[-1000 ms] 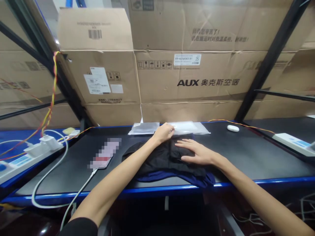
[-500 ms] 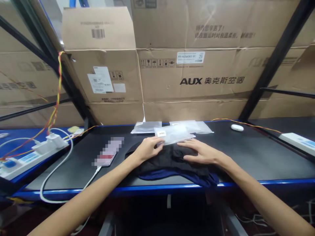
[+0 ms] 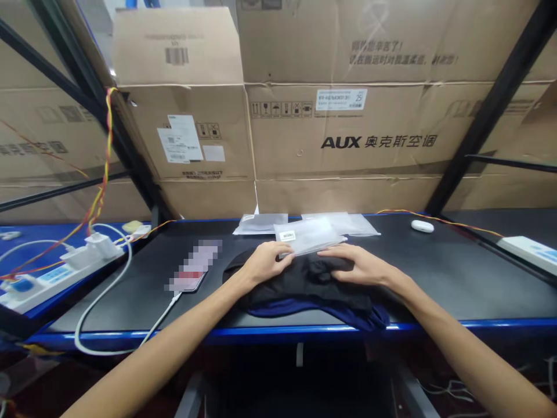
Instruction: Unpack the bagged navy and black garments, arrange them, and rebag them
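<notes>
A soft black garment [image 3: 282,284] lies bunched near the table's front edge, a dark blue cloth [image 3: 287,307] showing beneath it. My left hand [image 3: 267,264] rests at the garment's far left part, fingers curled and thumb bent in on the fabric. On the other side my right hand [image 3: 361,264] has a raised fold of the black fabric between thumb and fingers. Just beyond both hands lies a frosted plastic bag [image 3: 311,232] with a small barcode label. The fingertips are close to its near edge; whether they touch it I cannot tell.
More frosted bags [image 3: 261,223] lie behind. Left stands a phone [image 3: 194,273] on a white cable [image 3: 80,325], beside a power strip [image 3: 65,267]. A white case [image 3: 422,226] and another power strip [image 3: 531,252] are right. Cardboard [image 3: 287,139] walls the back.
My right hand has drawn its fingers in a little, and the black fabric beside its thumb is more bunched up. My left hand has hardly moved. The view has shifted slightly.
</notes>
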A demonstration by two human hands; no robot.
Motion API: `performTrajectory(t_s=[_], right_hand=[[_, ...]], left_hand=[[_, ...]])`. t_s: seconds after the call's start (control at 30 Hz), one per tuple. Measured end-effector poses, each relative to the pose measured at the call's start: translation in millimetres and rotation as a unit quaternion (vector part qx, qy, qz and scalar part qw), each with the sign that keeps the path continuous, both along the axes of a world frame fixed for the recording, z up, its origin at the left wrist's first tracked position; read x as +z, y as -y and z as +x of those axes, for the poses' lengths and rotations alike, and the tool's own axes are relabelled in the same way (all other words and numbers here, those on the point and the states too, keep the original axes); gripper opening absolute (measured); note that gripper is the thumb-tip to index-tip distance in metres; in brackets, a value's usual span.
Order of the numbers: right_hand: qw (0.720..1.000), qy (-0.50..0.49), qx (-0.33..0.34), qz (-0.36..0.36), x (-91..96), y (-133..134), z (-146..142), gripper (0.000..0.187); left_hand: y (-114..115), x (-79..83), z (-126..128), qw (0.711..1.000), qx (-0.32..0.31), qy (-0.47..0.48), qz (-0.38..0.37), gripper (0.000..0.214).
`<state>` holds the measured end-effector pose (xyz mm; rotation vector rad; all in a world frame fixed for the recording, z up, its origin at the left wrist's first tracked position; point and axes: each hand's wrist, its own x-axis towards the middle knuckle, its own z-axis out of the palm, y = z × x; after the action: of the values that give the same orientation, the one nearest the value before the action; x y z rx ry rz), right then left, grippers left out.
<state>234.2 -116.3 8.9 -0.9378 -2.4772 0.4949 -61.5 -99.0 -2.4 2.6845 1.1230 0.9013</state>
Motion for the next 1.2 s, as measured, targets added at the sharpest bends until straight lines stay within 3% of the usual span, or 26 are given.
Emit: performTrajectory(t_s=[0.13,0.33,0.5,0.63,0.97,1.1,1.2], right_hand=[[1.000,-0.014,-0.001,0.012,1.1,3,0,0.050],[0.999,0.032,-0.021,0.003,-0.7,3,-1,0.067],[0.998,0.019,-0.013,0.056,-3.2,1,-6,0.054],[0.995,0.037,-0.032,0.090,-5.0,1,-8,0.046],[0.994,-0.038,-0.041,0.089,-10.7,-1,-7,0.034],[0.993,-0.062,-0.058,0.083,-7.7,1,-4,0.031],[0.990,-0.087,-0.072,0.081,-5.8,2,-2,0.032]], left_hand=[[0,3.6,2,0.999,0.020,0.033,-0.029,0.018],[0,4.7,4,0.988,0.096,0.115,-0.041,0.013],[3,9.6,6,0.979,0.044,0.188,-0.073,0.013],[4,10.3,7,0.981,0.023,0.175,-0.079,0.012],[2,6.4,5,0.987,0.117,0.105,0.012,0.013],[-1,-1.5,4,0.992,0.097,0.047,0.061,0.022],[-5,-6.5,4,0.995,0.082,0.015,0.048,0.025]])
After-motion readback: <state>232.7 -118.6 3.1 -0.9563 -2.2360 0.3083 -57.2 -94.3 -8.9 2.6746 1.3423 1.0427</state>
